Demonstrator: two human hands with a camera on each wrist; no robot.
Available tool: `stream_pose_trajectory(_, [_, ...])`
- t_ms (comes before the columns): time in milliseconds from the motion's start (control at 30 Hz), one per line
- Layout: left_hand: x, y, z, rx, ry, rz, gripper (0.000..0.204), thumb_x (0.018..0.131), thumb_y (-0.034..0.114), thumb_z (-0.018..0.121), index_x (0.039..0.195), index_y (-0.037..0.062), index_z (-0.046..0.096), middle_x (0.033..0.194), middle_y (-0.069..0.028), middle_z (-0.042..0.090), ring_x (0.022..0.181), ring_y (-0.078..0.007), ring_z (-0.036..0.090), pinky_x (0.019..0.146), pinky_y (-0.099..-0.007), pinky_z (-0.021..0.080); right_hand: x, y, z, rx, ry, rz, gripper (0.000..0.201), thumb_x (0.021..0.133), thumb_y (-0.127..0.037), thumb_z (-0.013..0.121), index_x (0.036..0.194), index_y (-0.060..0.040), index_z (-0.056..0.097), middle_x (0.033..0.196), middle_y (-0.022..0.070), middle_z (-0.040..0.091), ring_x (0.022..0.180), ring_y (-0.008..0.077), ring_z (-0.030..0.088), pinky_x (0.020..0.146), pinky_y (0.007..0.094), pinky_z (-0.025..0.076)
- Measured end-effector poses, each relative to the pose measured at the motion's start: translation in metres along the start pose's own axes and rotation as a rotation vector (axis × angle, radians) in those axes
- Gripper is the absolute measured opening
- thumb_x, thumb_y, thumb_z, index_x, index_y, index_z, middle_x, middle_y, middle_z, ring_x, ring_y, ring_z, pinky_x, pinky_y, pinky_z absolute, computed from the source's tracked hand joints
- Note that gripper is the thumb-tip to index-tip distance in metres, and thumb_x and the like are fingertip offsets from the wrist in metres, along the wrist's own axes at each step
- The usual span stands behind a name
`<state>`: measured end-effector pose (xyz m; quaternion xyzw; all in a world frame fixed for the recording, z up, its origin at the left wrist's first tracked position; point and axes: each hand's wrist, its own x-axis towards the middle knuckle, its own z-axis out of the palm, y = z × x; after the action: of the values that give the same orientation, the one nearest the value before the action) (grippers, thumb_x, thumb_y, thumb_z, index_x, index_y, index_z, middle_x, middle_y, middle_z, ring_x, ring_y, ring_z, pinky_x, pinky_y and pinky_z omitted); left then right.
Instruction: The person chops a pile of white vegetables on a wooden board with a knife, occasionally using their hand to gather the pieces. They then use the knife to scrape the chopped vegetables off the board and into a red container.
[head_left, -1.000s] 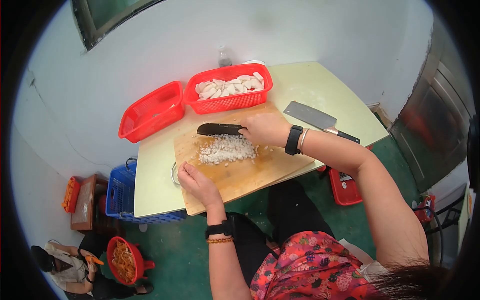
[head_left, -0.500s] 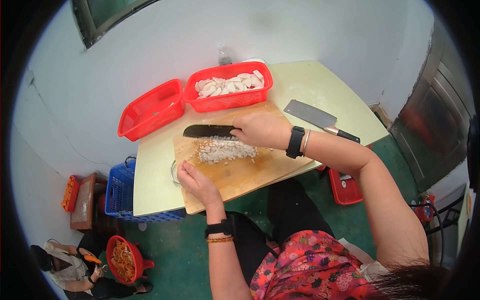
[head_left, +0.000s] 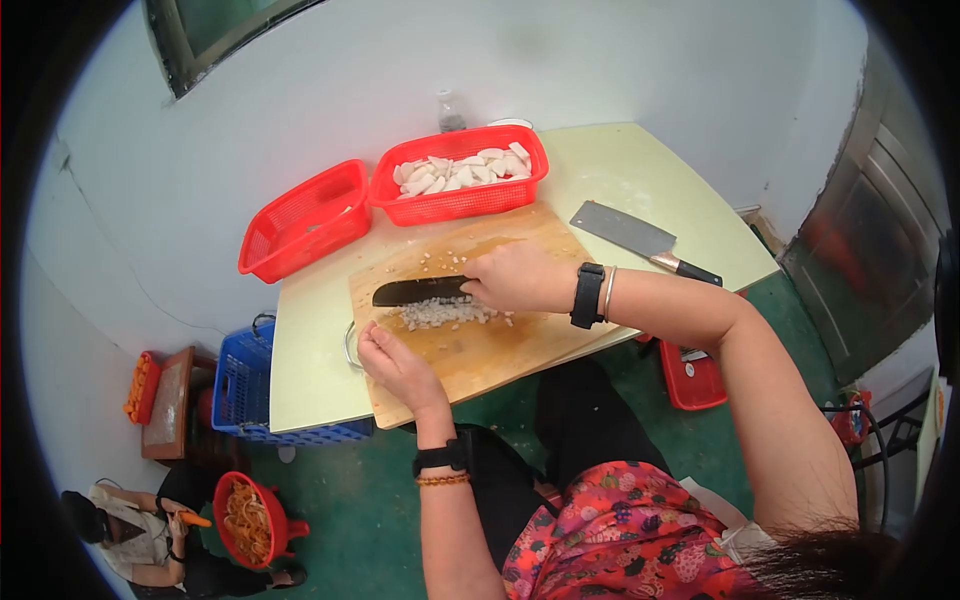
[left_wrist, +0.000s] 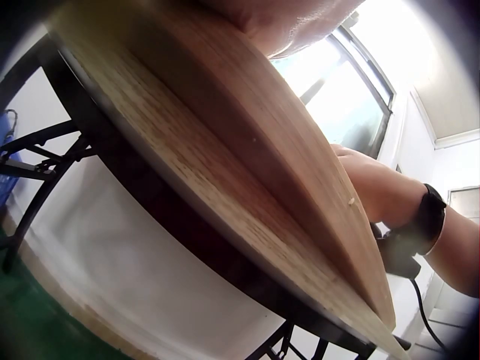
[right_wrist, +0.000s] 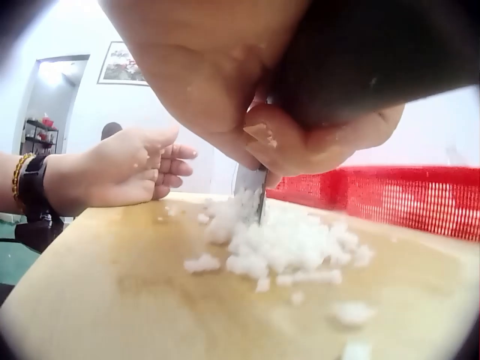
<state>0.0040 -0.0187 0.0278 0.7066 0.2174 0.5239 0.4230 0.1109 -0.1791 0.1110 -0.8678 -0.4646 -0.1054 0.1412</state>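
Observation:
My right hand point(head_left: 520, 277) grips a dark-bladed knife point(head_left: 415, 292) by its handle end. The blade lies across the far side of a heap of finely chopped white pieces point(head_left: 440, 314) on the wooden cutting board point(head_left: 470, 355). In the right wrist view, the knife blade point(right_wrist: 250, 187) stands on edge among the chopped white pieces point(right_wrist: 289, 244). My left hand point(head_left: 400, 370) rests on the board's near left part, its side down and fingers loosely bent, holding nothing. Seen from the right wrist, the left hand point(right_wrist: 139, 166) is apart from the blade.
Behind the board stand a red basket point(head_left: 460, 207) of white slices and another red basket point(head_left: 300, 255). A cleaver point(head_left: 625, 228) lies on the table point(head_left: 690, 190) to the right. On the floor at left are a blue crate point(head_left: 240, 380) and a seated person point(head_left: 140, 535) beside a red tub point(head_left: 290, 530).
My right hand has carried the knife first left, then nearer to me over the chopped heap. Small white pieces now show on the board behind the blade. The left hand stays in place.

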Motion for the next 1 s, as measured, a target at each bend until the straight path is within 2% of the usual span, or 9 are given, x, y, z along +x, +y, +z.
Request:
stream_pose_trajectory(133, [-0.003, 0.004, -0.002, 0.001, -0.016, -0.018, 0.042, 0.105, 0.03, 0.038, 0.116, -0.0082, 0.05, 0.113, -0.0217, 0.055, 0.107, -0.034, 0.05, 0.096, -0.0415, 0.038, -0.001, -0.007, -0.006, 0.046, 0.086, -0.028, 0.026, 0.09, -0.03, 0.059, 0.085, -0.0058, 0.066, 0.07, 0.0178, 0.066, 0.066, 0.0371, 0.065, 0.062, 0.0479, 0.052])
stream_pose_trajectory(233, [-0.002, 0.003, -0.001, -0.014, -0.019, -0.03, 0.042, 0.105, 0.03, 0.038, 0.117, -0.0083, 0.05, 0.113, -0.0218, 0.055, 0.107, -0.0337, 0.05, 0.096, -0.0412, 0.038, -0.005, -0.011, 0.001, -0.03, -0.065, 0.006, 0.023, 0.088, -0.028, 0.059, 0.082, -0.0067, 0.067, 0.072, 0.0162, 0.067, 0.069, 0.0337, 0.068, 0.063, 0.0454, 0.054])
stream_pose_trajectory(433, [-0.002, 0.004, -0.002, -0.005, -0.029, -0.034, 0.043, 0.105, 0.031, 0.037, 0.117, -0.0083, 0.05, 0.114, -0.0212, 0.054, 0.107, -0.0327, 0.05, 0.096, -0.0408, 0.039, -0.003, -0.011, -0.006, 0.03, 0.077, -0.021, 0.023, 0.088, -0.028, 0.06, 0.082, -0.0066, 0.068, 0.072, 0.0164, 0.067, 0.068, 0.0332, 0.068, 0.062, 0.0446, 0.054])
stream_pose_trajectory(533, [-0.002, 0.004, 0.0, -0.009, -0.023, -0.037, 0.043, 0.105, 0.031, 0.037, 0.118, -0.0082, 0.049, 0.114, -0.0213, 0.054, 0.108, -0.0329, 0.05, 0.097, -0.0407, 0.038, -0.007, -0.012, 0.001, -0.041, -0.055, -0.01, 0.023, 0.087, -0.028, 0.06, 0.082, -0.0072, 0.068, 0.071, 0.0158, 0.067, 0.068, 0.0329, 0.068, 0.061, 0.0442, 0.054])
stream_pose_trajectory(633, [0.0, 0.003, -0.002, -0.016, -0.024, -0.028, 0.043, 0.105, 0.031, 0.037, 0.118, -0.0081, 0.049, 0.115, -0.0217, 0.054, 0.108, -0.0333, 0.049, 0.097, -0.0409, 0.038, -0.002, -0.01, -0.005, -0.03, 0.022, -0.016, 0.023, 0.087, -0.029, 0.061, 0.083, -0.0075, 0.068, 0.072, 0.0154, 0.067, 0.068, 0.0333, 0.068, 0.062, 0.0446, 0.054])
stream_pose_trajectory(733, [-0.003, 0.002, -0.003, 0.004, -0.028, -0.029, 0.044, 0.105, 0.032, 0.037, 0.118, -0.0081, 0.049, 0.115, -0.0218, 0.054, 0.108, -0.0336, 0.049, 0.097, -0.0412, 0.038, -0.001, -0.006, -0.003, 0.019, 0.047, 0.052, 0.028, 0.091, -0.032, 0.058, 0.085, -0.0065, 0.067, 0.07, 0.0172, 0.066, 0.07, 0.0368, 0.066, 0.063, 0.0468, 0.052])
stream_pose_trajectory(833, [-0.002, 0.002, -0.001, -0.005, -0.024, -0.024, 0.044, 0.105, 0.032, 0.037, 0.118, -0.0081, 0.049, 0.115, -0.0218, 0.054, 0.109, -0.0337, 0.049, 0.098, -0.0415, 0.038, -0.003, 0.0, 0.004, 0.053, -0.026, 0.022, 0.028, 0.091, -0.031, 0.058, 0.084, -0.0061, 0.067, 0.071, 0.0171, 0.066, 0.071, 0.0364, 0.066, 0.065, 0.0467, 0.052])
stream_pose_trajectory(933, [0.0, 0.002, -0.003, -0.015, -0.03, -0.026, 0.044, 0.105, 0.032, 0.037, 0.118, -0.0081, 0.05, 0.116, -0.0218, 0.054, 0.109, -0.0337, 0.049, 0.098, -0.0414, 0.038, 0.005, 0.004, 0.006, 0.039, 0.04, 0.054, 0.028, 0.091, -0.031, 0.058, 0.085, -0.0054, 0.067, 0.073, 0.0173, 0.067, 0.072, 0.0361, 0.066, 0.066, 0.0474, 0.052])
stream_pose_trajectory(1000, [-0.003, 0.003, -0.002, -0.016, -0.031, -0.033, 0.043, 0.105, 0.031, 0.037, 0.118, -0.0081, 0.05, 0.116, -0.0218, 0.054, 0.109, -0.0335, 0.049, 0.097, -0.0412, 0.038, 0.001, 0.0, 0.0, 0.033, 0.021, 0.037, 0.028, 0.091, -0.03, 0.058, 0.085, -0.0048, 0.067, 0.074, 0.0176, 0.067, 0.072, 0.0362, 0.066, 0.066, 0.0473, 0.052])
